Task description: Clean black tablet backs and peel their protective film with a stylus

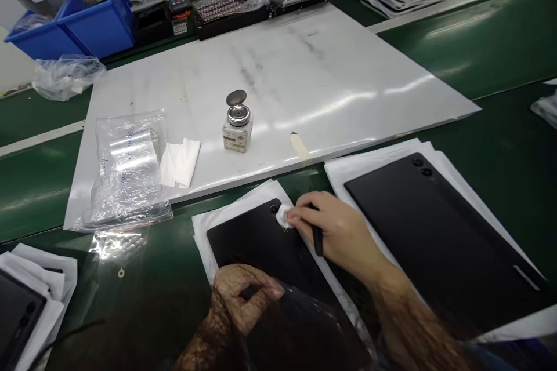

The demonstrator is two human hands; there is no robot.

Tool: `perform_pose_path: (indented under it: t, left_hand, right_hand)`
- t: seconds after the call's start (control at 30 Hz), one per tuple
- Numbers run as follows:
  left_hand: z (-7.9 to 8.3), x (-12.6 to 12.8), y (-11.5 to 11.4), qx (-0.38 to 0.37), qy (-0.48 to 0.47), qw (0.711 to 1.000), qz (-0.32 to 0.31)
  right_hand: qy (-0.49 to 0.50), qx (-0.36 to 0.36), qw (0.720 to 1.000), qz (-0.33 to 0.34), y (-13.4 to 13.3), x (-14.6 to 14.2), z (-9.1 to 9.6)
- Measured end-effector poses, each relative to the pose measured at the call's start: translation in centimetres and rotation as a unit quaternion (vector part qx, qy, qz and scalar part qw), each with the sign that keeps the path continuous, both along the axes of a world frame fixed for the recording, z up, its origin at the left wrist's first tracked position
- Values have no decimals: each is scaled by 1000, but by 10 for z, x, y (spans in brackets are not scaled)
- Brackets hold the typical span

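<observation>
On the black phone back (252, 237), right hand (337, 229) pinches a white wipe (284, 217) by the lens (274, 208), left hand (243, 298) curled below (second back (435, 226) beside).

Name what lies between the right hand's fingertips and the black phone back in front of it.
A small white wipe lies there, pinched by the right hand against the black phone back, next to its camera opening. The head view shows this.

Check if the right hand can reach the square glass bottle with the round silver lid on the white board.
Probably yes: the right hand lies close to the bottle with nothing standing between, though it holds a white wipe.
</observation>
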State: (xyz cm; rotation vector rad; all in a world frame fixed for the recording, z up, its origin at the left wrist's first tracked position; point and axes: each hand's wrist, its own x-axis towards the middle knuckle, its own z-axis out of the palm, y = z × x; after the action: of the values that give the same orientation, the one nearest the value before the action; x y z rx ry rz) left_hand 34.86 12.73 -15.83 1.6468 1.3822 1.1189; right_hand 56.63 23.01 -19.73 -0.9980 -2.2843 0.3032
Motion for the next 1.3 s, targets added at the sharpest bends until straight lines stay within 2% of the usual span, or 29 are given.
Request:
perform_pose_path:
  t: [0.1, 0.17, 0.27, 0.37, 0.47, 0.57, 0.67, 0.8, 0.97, 1.1, 1.2, 1.3]
  left_hand:
    - [0, -1, -1, -9, 11, 1000, -3]
    - [0, -2, -2, -20, 23, 1000, 1]
    - [1, -3, -4, -31, 36, 999, 5]
    - [2, -2, -3, -36, 29, 999, 2]
    - [3, -1, -1, -34, 16, 999, 8]
    - [1, 0, -1, -33, 2, 999, 13]
    - [0, 0, -1, -44, -13, 999, 23]
    - [2, 0, -1, -81, -47, 995, 26]
    - [1, -1, -1, -112, -87, 990, 24]
    - [-6, -7, -1, -118, -118, 984, 57]
    - [-13, -11, 0, -110, -143, 979, 89]
    - [-17, -11, 3, -98, -173, 974, 105]
  right_hand:
    - [15, 12, 995, -94, 7, 9, -6]
    - [61, 27, 991, -119, 9, 7, -10]
    - [131, 64, 981, -129, 9, -3, -13]
    - [159, 75, 977, -124, 4, -15, -14]
    - [151, 50, 984, -84, -2, -27, -15]
    - [91, 8, 994, -59, -5, -35, -16]
    - [44, -7, 995, -93, 0, -34, -18]
    - [43, 14, 989, -141, 10, -22, -18]
    - [76, 46, 984, -155, 19, -19, 1]
    - [141, 78, 978, -134, 52, -52, 31]
    - [158, 89, 975, -127, 96, -88, 52]
    - [128, 82, 979, -134, 139, -118, 63]
